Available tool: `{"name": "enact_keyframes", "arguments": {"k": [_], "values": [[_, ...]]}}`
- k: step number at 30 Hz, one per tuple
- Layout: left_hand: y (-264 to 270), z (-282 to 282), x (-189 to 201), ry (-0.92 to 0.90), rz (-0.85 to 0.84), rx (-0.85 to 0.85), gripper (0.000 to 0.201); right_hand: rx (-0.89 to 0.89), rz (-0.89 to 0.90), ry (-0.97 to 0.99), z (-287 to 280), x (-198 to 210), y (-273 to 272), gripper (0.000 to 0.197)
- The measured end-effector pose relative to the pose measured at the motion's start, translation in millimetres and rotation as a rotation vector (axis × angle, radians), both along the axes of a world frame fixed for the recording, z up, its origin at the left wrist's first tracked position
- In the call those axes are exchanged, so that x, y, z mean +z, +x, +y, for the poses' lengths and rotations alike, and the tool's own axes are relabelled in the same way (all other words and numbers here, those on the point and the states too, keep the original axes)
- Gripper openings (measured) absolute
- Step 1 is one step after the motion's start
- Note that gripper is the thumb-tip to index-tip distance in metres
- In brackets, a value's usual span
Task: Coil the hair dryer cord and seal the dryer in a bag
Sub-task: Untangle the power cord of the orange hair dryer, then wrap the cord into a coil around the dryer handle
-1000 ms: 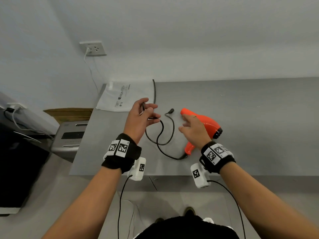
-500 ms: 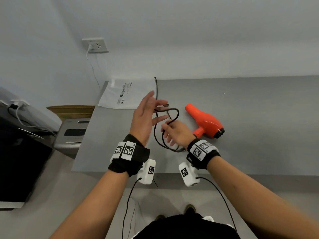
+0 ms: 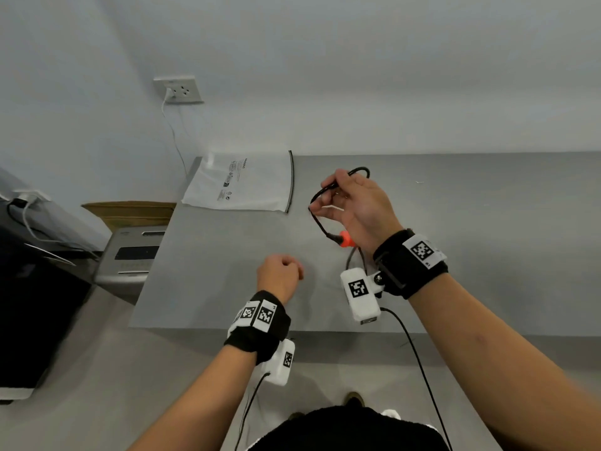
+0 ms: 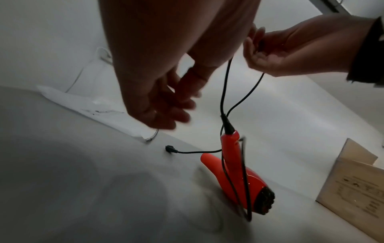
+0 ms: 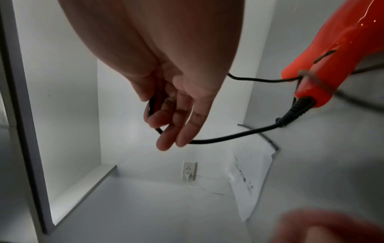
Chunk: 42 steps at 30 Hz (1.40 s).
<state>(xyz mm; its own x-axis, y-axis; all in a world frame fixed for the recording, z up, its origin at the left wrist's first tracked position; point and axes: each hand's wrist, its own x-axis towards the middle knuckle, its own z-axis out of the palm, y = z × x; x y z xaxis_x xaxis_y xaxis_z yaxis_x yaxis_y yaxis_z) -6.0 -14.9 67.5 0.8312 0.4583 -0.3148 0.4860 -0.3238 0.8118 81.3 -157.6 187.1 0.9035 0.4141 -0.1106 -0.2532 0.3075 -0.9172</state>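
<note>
The orange hair dryer point(image 4: 234, 174) lies on the grey table point(image 3: 211, 281); in the head view only its handle end point(image 3: 346, 239) shows below my right wrist. My right hand point(image 3: 325, 198) is raised over it and grips a loop of the black cord point(image 3: 317, 219), the fingers point(image 5: 166, 125) curled round it. The cord's plug point(image 4: 170, 149) rests on the table left of the dryer. My left hand point(image 3: 286, 270) hovers near the front of the table, fingers loosely curled, holding nothing. The clear zip bag point(image 3: 244, 183) lies flat at the far left corner.
A wall socket point(image 3: 179, 90) with a white cable sits above the bag. A cardboard box point(image 4: 353, 180) stands right of the dryer. Left of the table are a grey machine point(image 3: 130, 255) and a brown box point(image 3: 130, 211).
My left hand has let go of the cord and dropped toward the table's front. My right hand has taken the cord loop and lifted it above the dryer.
</note>
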Motion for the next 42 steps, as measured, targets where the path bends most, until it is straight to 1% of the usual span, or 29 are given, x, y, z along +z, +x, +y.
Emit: {"name": "enact_keyframes", "arguments": {"k": [1, 2, 4, 6, 8, 9, 11, 12, 13, 14, 15, 17, 18, 20, 21, 22, 23, 25, 27, 28, 29, 31, 33, 35, 37, 39, 40, 41, 42], "values": [[-1.2, -5.0, -4.0, -0.061, 0.062, -0.110, 0.035, -0.006, 0.001, 0.015, -1.4, 5.1, 0.3, 0.033], [-2.4, -11.5, -10.7, -0.140, 0.137, -0.208, 0.035, -0.010, -0.001, 0.024, -2.4, 9.7, 0.3, 0.033], [-6.2, -26.3, -19.5, -0.275, 0.271, -0.321, 0.025, -0.010, -0.014, 0.031, -2.6, 16.6, -0.5, 0.033], [-11.5, -42.4, -28.7, -0.411, 0.347, -0.342, 0.033, -0.004, -0.042, 0.030, -2.1, 21.2, -2.6, 0.032], [-15.7, -56.9, -33.4, -0.546, 0.361, -0.337, 0.038, 0.012, -0.073, 0.029, -1.8, 24.6, -5.5, 0.032], [-12.9, -62.8, -37.9, -0.568, 0.348, -0.353, 0.042, 0.018, -0.086, 0.025, -1.9, 26.4, -6.8, 0.032], [-0.5, -68.5, -52.7, -0.515, 0.272, -0.334, 0.061, 0.026, -0.102, 0.008, -3.0, 28.8, -8.4, 0.033], [9.3, -69.0, -63.4, -0.492, 0.188, -0.238, 0.076, 0.032, -0.111, 0.000, -4.6, 30.2, -8.9, 0.033], [15.5, -69.9, -58.0, -0.467, 0.109, -0.142, 0.087, 0.040, -0.123, -0.007, -6.8, 31.6, -8.9, 0.033], [19.0, -69.0, -39.3, -0.434, -0.018, -0.079, 0.085, 0.049, -0.138, -0.014, -9.7, 33.3, -9.0, 0.033], [22.9, -67.1, -14.9, -0.349, -0.134, -0.071, 0.068, 0.057, -0.155, -0.021, -12.6, 35.0, -8.6, 0.033], [33.9, -62.9, 23.9, -0.172, -0.335, -0.097, 0.022, 0.062, -0.186, -0.028, -17.6, 40.3, -7.7, 0.032], [41.3, -61.4, 34.8, -0.154, -0.377, -0.137, 0.021, 0.050, -0.191, -0.017, -19.6, 42.4, -6.8, 0.031], [56.0, -58.2, 47.1, -0.201, -0.384, -0.181, 0.039, 0.003, -0.177, 0.028, -25.8, 42.6, -2.8, 0.030], [62.9, -57.3, 48.6, -0.247, -0.381, -0.174, 0.042, -0.027, -0.176, 0.021, -30.4, 39.3, -0.4, 0.029], [68.7, -56.5, 48.6, -0.273, -0.385, -0.151, 0.042, -0.067, -0.198, -0.051, -35.4, 32.5, 2.6, 0.027], [73.1, -55.5, 51.3, -0.285, -0.398, -0.125, 0.042, -0.106, -0.242, -0.195, -39.9, 22.6, 5.0, 0.026], [78.8, -53.3, 61.7, -0.293, -0.429, -0.103, 0.044, -0.100, -0.351, -0.623, -48.2, -9.5, 4.9, 0.018], [82.5, -50.8, 71.2, -0.331, -0.457, -0.095, 0.041, 0.085, -0.394, -1.010, -55.1, -52.7, -0.2, 0.008], [83.3, -48.3, 75.8, -0.353, -0.471, -0.090, 0.039, 0.200, -0.377, -1.120, -57.2, -72.0, -6.8, 0.004], [84.5, -45.3, 79.6, -0.375, -0.487, -0.082, 0.038, 0.264, -0.357, -1.163, -59.4, -89.2, -13.1, 0.011], [85.2, -38.8, 87.7, -0.388, -0.514, -0.081, 0.038, 0.227, -0.334, -1.077, -60.1, -113.1, -23.8, 0.023], [84.9, -32.5, 95.9, -0.366, -0.532, -0.082, 0.038, 0.159, -0.373, -0.968, -55.0, -121.5, -29.5, 0.022], [85.2, -26.2, 104.0, -0.358, -0.550, -0.061, 0.039, 0.179, -0.523, -0.969, -49.1, -125.9, -31.2, 0.016], [85.0, -17.6, 113.9, -0.330, -0.560, -0.038, 0.039, 0.291, -0.725, -1.048, -47.6, -133.0, -31.6, 0.011], [82.8, -4.5, 126.3, -0.310, -0.559, -0.010, 0.038, 0.407, -0.885, -1.200, -52.4, -144.5, -26.8, 0.010], [81.0, 2.5, 133.7, -0.322, -0.566, 0.002, 0.038, 0.454, -0.892, -1.312, -56.9, -150.5, -21.8, 0.014], [79.0, 9.1, 140.0, -0.345, -0.577, 0.006, 0.038, 0.466, -0.854, -1.407, -62.3, -153.9, -15.7, 0.017], [76.6, 14.4, 144.8, -0.370, -0.590, 0.003, 0.038, 0.451, -0.767, -1.482, -67.0, -154.4, -8.1, 0.021]]}}
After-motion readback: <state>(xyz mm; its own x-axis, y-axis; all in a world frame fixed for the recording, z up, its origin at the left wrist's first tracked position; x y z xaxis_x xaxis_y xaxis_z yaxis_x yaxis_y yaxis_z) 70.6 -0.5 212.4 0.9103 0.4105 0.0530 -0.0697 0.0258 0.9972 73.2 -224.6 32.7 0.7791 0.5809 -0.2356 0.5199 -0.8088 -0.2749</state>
